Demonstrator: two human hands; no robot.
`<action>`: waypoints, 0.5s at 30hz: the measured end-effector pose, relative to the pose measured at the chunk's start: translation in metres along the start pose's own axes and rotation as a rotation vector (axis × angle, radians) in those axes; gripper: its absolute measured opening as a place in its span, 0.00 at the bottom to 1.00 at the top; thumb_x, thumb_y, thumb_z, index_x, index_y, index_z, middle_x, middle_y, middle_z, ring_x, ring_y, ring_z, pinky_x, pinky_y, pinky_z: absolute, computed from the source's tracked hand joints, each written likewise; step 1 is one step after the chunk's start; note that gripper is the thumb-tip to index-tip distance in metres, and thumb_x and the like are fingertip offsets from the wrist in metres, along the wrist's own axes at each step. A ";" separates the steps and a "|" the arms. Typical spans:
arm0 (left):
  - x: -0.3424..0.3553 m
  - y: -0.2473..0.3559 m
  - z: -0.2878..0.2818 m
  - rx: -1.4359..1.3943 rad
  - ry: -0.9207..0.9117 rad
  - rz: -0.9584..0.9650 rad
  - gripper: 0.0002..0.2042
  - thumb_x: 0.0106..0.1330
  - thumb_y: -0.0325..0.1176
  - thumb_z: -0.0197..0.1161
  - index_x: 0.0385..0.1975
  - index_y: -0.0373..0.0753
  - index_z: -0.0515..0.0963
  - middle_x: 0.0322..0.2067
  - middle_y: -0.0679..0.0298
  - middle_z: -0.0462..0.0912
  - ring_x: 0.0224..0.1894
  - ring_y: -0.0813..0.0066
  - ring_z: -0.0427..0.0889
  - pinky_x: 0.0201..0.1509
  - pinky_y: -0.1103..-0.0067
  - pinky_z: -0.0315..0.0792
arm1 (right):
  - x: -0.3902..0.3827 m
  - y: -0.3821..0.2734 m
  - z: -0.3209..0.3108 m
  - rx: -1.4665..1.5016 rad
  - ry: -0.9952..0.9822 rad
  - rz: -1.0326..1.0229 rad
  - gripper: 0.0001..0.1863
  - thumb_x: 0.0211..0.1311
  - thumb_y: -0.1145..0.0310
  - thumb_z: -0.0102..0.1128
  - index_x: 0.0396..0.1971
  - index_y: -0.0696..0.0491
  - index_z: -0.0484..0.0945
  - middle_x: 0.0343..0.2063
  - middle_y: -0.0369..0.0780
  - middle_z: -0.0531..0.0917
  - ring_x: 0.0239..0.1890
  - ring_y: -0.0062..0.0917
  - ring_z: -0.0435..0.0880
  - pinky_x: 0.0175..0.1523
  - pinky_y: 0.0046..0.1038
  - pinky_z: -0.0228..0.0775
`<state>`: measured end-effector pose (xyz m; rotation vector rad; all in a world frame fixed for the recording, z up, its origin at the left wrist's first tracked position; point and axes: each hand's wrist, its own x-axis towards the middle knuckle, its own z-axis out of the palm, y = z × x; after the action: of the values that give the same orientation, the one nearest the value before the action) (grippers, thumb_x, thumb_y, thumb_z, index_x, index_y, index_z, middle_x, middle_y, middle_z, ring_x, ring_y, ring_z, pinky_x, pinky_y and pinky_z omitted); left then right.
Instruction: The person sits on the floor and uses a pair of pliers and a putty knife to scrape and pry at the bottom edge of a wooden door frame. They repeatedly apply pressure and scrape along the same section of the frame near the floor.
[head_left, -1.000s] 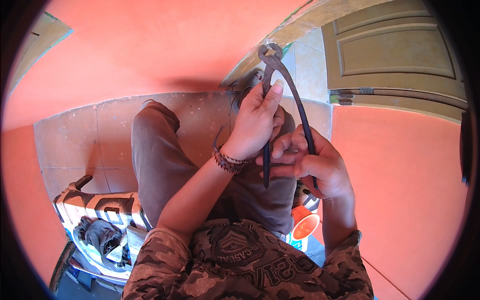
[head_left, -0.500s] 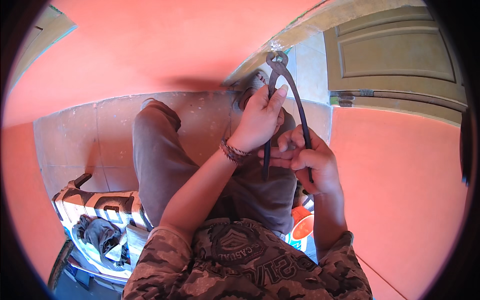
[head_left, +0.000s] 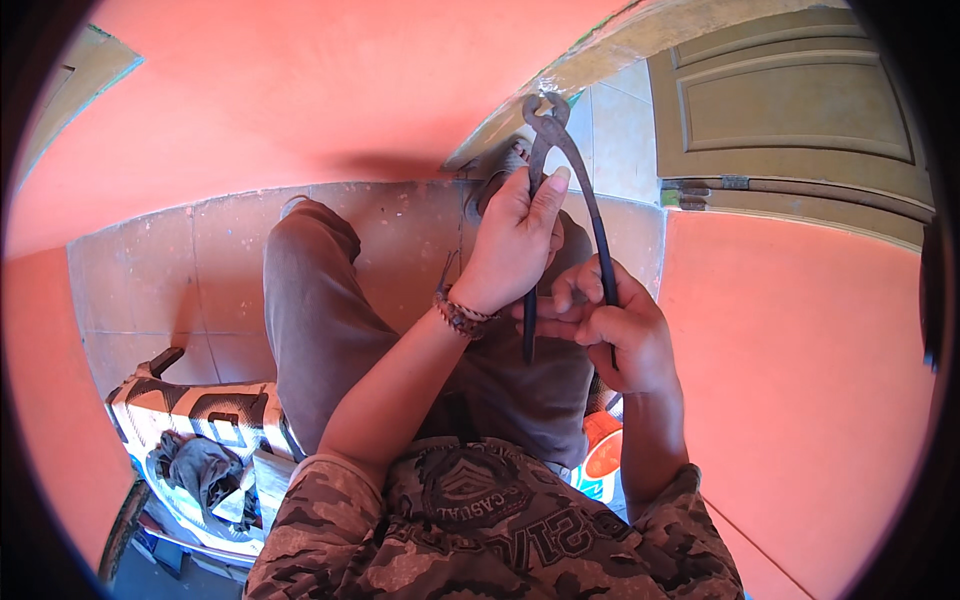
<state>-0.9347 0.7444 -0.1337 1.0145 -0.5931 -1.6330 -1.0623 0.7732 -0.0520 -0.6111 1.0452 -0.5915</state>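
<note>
Long-handled pincers (head_left: 552, 128) of dark metal point away from me, their rounded jaws parted at the far end and their handles spread. My left hand (head_left: 515, 240) is closed round the left handle, a little below the pivot, with the thumb pointing up along it. Lower down, my right hand (head_left: 625, 325) wraps the right handle, and some of its fingers reach across toward the lower end of the left handle. The jaws stand in front of the door frame's edge (head_left: 545, 85); whether they touch it I cannot tell.
A salmon-pink wall (head_left: 300, 90) rises in front, and another pink wall (head_left: 800, 350) is at the right below a panelled wooden door (head_left: 795, 110). Behind me at the left lies dark cloth (head_left: 205, 470) on a patterned surface. An orange container (head_left: 603, 445) stands near my right elbow. Brown tiles (head_left: 230, 270) cover the floor.
The pincers' jaws have opened from nearly closed to apart and shifted slightly left and away. Both hands keep their hold on the handles.
</note>
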 end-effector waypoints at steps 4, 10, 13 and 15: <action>0.003 -0.009 0.006 -0.041 0.018 0.041 0.14 0.72 0.45 0.50 0.38 0.39 0.69 0.12 0.73 0.63 0.11 0.89 0.60 0.12 0.88 0.55 | 0.000 -0.001 -0.005 -0.042 -0.003 -0.001 0.12 0.39 0.85 0.40 0.26 0.53 0.61 0.31 0.41 0.69 0.46 0.42 0.78 0.51 0.42 0.73; -0.001 0.000 0.009 0.000 0.003 0.100 0.14 0.72 0.45 0.49 0.39 0.39 0.69 0.11 0.73 0.64 0.11 0.89 0.61 0.12 0.88 0.56 | -0.006 -0.004 -0.002 -0.091 0.034 -0.006 0.11 0.41 0.85 0.39 0.26 0.53 0.62 0.31 0.39 0.69 0.44 0.39 0.79 0.49 0.38 0.74; -0.003 -0.002 0.010 0.004 0.015 0.077 0.14 0.72 0.45 0.49 0.39 0.39 0.69 0.11 0.73 0.64 0.11 0.89 0.61 0.13 0.88 0.56 | -0.007 -0.004 -0.003 -0.096 0.030 0.004 0.11 0.41 0.85 0.38 0.26 0.54 0.62 0.31 0.39 0.69 0.43 0.38 0.79 0.49 0.36 0.74; -0.003 -0.002 0.011 -0.017 0.007 0.093 0.15 0.72 0.46 0.49 0.39 0.38 0.69 0.12 0.73 0.64 0.11 0.89 0.60 0.13 0.88 0.56 | -0.007 -0.004 -0.004 -0.102 0.021 0.001 0.11 0.42 0.85 0.38 0.26 0.54 0.62 0.31 0.39 0.69 0.43 0.38 0.79 0.49 0.36 0.74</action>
<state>-0.9443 0.7468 -0.1285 0.9663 -0.6123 -1.5498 -1.0693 0.7746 -0.0467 -0.6950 1.1006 -0.5477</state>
